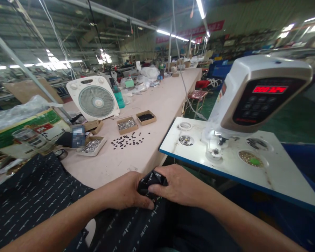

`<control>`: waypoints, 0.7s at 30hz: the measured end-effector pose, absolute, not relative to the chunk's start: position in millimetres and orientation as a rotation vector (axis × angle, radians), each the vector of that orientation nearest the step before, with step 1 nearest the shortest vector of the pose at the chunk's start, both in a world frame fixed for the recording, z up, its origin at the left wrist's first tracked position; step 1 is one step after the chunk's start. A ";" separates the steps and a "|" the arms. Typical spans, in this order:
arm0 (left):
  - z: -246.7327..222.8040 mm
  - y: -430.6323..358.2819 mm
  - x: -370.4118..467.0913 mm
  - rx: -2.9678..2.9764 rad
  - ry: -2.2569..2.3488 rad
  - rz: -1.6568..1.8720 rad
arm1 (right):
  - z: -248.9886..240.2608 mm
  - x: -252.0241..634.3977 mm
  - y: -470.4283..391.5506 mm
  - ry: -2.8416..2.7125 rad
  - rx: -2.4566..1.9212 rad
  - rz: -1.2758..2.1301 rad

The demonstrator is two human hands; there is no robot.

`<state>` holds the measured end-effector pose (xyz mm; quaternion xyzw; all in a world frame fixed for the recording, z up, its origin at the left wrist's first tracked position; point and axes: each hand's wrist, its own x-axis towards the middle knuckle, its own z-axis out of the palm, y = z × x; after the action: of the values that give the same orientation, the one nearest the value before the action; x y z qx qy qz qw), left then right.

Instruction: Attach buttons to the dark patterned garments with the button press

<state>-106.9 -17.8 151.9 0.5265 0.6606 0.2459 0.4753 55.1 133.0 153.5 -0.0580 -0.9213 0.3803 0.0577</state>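
Together, two hands (pixel 128 190) (pixel 178 183) pinch one dark cloth (pixel 140 224) with their fingers (pixel 159 190), near one machine (pixel 241 94).

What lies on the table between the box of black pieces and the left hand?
Head view: scattered black discs near the box, then mostly bare tabletop toward the left hand.

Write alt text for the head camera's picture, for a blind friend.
A person's left hand and right hand grip dark lettered cloth beside a table bearing a white fan, open boxes and scattered black pieces; at right stands a machine with a red display.
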 end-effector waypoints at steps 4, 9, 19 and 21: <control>148.9 -16.2 -110.0 1.346 1.639 0.375 | 148.0 58.9 138.7 -2.961 -0.075 1.246; 146.1 -9.8 -110.6 1.428 1.654 0.435 | 140.3 63.5 146.7 -3.058 -0.091 0.882; 138.3 -0.2 -96.7 1.265 1.475 0.679 | 152.9 73.7 152.7 -2.987 -0.235 1.042; 129.4 0.0 -93.6 1.190 1.407 0.717 | 151.1 75.2 150.5 -2.985 -0.265 0.966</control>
<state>-93.6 0.0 129.4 0.5027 0.5944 0.3029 0.5497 75.2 150.5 151.1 -0.0841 -0.9481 0.3068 -0.0033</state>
